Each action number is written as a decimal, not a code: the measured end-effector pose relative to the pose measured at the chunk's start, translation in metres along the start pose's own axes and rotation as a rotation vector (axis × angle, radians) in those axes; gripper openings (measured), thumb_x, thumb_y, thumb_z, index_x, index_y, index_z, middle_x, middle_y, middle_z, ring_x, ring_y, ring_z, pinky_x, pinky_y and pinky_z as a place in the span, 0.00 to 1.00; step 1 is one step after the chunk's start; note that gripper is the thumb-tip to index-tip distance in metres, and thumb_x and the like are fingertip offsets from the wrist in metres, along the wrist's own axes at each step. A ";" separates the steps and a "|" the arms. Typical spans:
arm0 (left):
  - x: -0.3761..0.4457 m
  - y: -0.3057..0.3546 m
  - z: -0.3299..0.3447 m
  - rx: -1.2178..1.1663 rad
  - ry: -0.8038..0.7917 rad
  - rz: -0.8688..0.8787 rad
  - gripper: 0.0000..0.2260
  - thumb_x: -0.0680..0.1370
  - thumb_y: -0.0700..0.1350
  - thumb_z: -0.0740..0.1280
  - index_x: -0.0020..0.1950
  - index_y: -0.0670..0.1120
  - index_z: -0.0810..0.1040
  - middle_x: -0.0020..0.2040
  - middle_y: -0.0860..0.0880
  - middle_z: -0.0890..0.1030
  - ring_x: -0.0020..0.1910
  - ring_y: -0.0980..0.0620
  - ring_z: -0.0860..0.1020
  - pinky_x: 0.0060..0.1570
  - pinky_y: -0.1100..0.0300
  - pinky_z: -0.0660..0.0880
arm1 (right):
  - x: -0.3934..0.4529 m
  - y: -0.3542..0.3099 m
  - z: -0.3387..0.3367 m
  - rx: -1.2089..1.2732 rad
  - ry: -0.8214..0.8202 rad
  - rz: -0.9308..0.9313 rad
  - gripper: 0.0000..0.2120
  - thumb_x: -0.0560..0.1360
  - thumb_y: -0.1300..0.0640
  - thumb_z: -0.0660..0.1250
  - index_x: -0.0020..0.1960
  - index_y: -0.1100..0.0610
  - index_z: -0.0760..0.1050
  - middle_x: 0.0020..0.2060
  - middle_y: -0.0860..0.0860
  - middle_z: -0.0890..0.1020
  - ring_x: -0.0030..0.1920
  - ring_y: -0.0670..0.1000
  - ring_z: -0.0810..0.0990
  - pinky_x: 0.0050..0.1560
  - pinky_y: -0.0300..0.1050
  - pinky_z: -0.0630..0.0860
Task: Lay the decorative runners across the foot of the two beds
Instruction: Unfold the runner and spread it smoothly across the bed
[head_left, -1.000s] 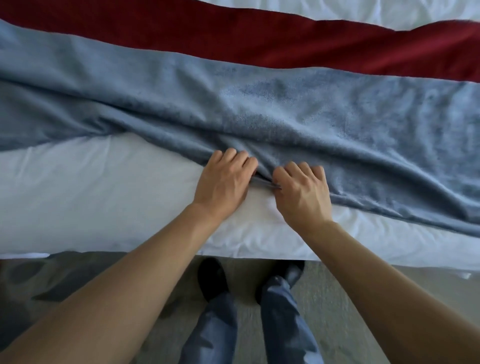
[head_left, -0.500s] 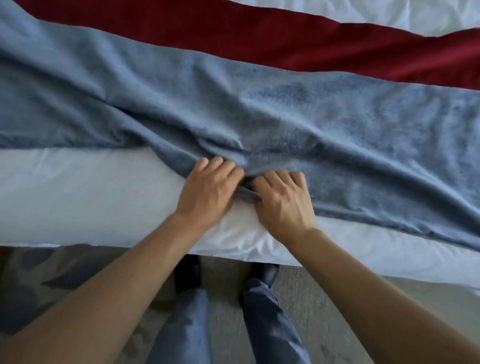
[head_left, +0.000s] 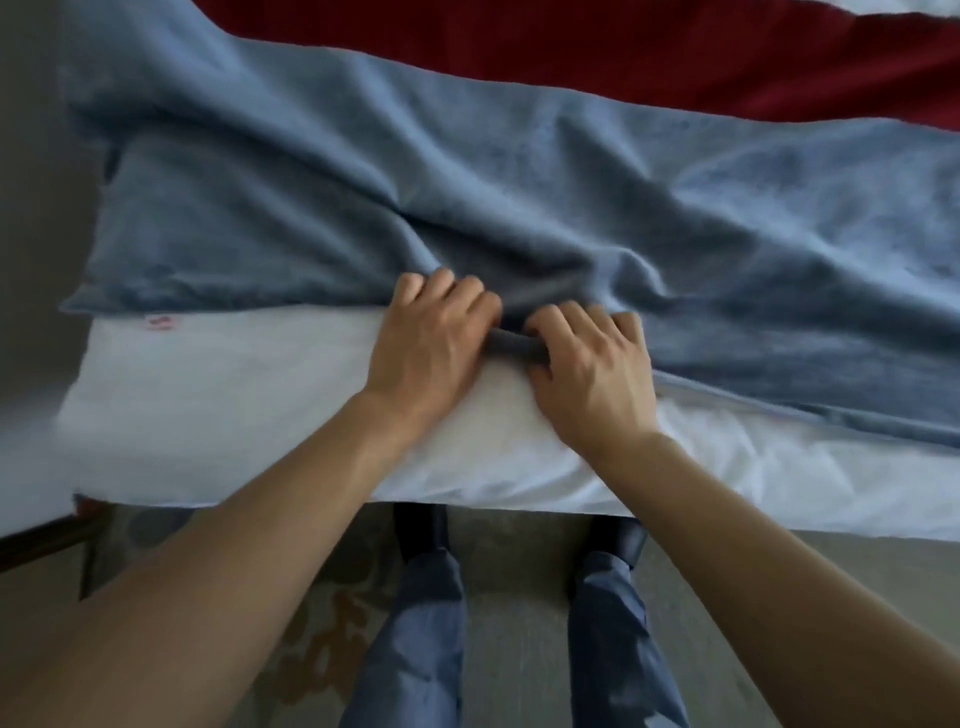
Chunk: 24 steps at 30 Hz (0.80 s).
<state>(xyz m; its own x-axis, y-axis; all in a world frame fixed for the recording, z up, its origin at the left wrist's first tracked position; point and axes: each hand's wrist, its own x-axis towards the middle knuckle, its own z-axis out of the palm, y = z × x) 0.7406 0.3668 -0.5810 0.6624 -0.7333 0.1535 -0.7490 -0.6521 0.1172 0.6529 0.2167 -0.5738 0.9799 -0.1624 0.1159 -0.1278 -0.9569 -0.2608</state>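
Our left hand (head_left: 434, 345) and right hand (head_left: 589, 371) still pinch the blue runner's (head_left: 519, 208) near edge, now pulled closer to the bed's (head_left: 234, 415) foot, nearly laid.

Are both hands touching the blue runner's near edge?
Touching. The head view shows the left hand and right hand with fingers curled around the bunched near edge of the blue runner.

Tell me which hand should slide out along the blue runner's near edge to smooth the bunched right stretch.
Probably the right hand. It grips the blue runner edge on that side, beside the slanting folds; the left hand would have to cross over.
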 end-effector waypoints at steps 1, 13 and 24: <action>-0.008 -0.003 -0.001 -0.010 0.010 0.018 0.04 0.76 0.41 0.68 0.42 0.47 0.75 0.39 0.47 0.76 0.42 0.42 0.75 0.44 0.50 0.63 | 0.006 -0.016 0.006 0.009 0.010 -0.005 0.05 0.68 0.63 0.68 0.42 0.56 0.75 0.36 0.52 0.77 0.38 0.58 0.74 0.42 0.52 0.64; -0.025 -0.020 -0.002 -0.120 0.073 -0.075 0.05 0.74 0.44 0.68 0.48 0.47 0.76 0.46 0.48 0.77 0.46 0.45 0.75 0.46 0.52 0.64 | 0.017 -0.061 -0.003 -0.003 0.052 0.008 0.06 0.67 0.63 0.70 0.41 0.57 0.75 0.33 0.51 0.77 0.35 0.56 0.76 0.41 0.53 0.67; -0.044 -0.110 -0.021 -0.120 0.062 -0.248 0.13 0.66 0.30 0.67 0.48 0.44 0.75 0.46 0.44 0.76 0.45 0.41 0.74 0.44 0.47 0.69 | 0.026 -0.055 -0.001 -0.030 0.068 0.077 0.09 0.71 0.63 0.68 0.51 0.58 0.77 0.42 0.54 0.79 0.43 0.59 0.76 0.48 0.52 0.65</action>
<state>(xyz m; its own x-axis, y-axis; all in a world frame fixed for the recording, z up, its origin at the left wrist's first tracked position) 0.7937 0.4750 -0.5797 0.8266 -0.5380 0.1653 -0.5626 -0.7802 0.2734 0.6855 0.2654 -0.5557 0.9546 -0.2505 0.1613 -0.2076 -0.9476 -0.2430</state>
